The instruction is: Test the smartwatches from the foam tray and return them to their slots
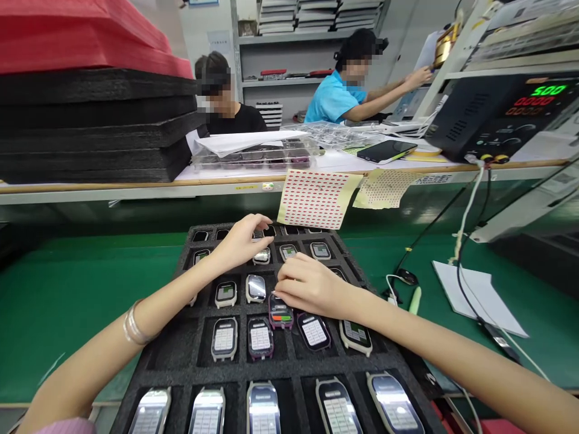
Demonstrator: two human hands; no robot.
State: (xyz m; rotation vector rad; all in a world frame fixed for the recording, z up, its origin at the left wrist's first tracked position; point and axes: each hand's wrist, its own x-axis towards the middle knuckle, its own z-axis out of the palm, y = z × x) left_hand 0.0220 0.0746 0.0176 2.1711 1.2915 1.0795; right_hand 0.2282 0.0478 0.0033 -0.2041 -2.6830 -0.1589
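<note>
A black foam tray (176, 377) holds several smartwatches in its square compartments, many with lit screens. My right hand (312, 286) is closed, its fingertips pinching the top of a purple-framed smartwatch (281, 312) that shows red and green bars. This watch overlaps a divider beside another purple-framed watch (260, 337). A dark-framed watch (313, 331) lies just below the right hand. My left hand (248, 240) hovers at the tray's far rows with thumb and fingers apart, above a silver watch (261, 257). I see nothing in its grasp.
Sticker sheets (319, 199) hang from the shelf edge. Black foam trays (94, 132) are stacked at the upper left. A power supply (502, 114), a phone (386, 151), cables and white paper (479, 295) are on the right. Two people sit beyond the shelf.
</note>
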